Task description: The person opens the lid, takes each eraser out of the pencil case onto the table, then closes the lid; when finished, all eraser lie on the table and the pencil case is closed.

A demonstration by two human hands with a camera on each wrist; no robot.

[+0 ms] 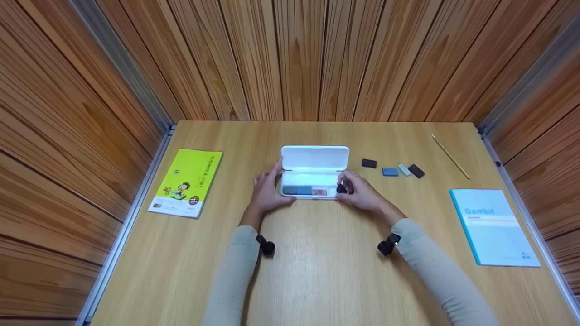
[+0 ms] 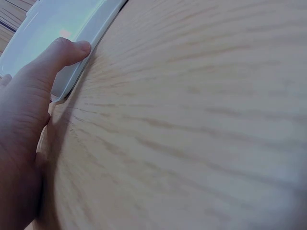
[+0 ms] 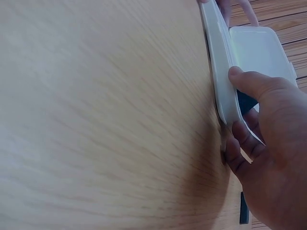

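A white pencil case (image 1: pixel 315 158) lies with its lid raised at mid-table. My left hand (image 1: pixel 267 192) holds its left end; in the left wrist view, the thumb (image 2: pixel 72 50) rests on the front rim. Inside the case, along the front, are blue-grey blocks (image 1: pixel 297 190), apparently erasers, and a pinkish one (image 1: pixel 319 192). Between thumb and fingers, my right hand (image 1: pixel 362 194) pinches a black eraser (image 1: pixel 341 189) at the case's right end. From the right wrist, this dark eraser (image 3: pixel 246 101) shows partly behind the thumb, which touches the rim.
Right of the case lie a black eraser (image 1: pixel 369 163), a blue one (image 1: pixel 390 172), a pale green one (image 1: pixel 404 170) and another black one (image 1: pixel 416 170). Farther right are a pencil (image 1: pixel 451 156) and a pale-blue "Gambit" notebook (image 1: pixel 496 231). A yellow-green book (image 1: pixel 186 181) lies left.
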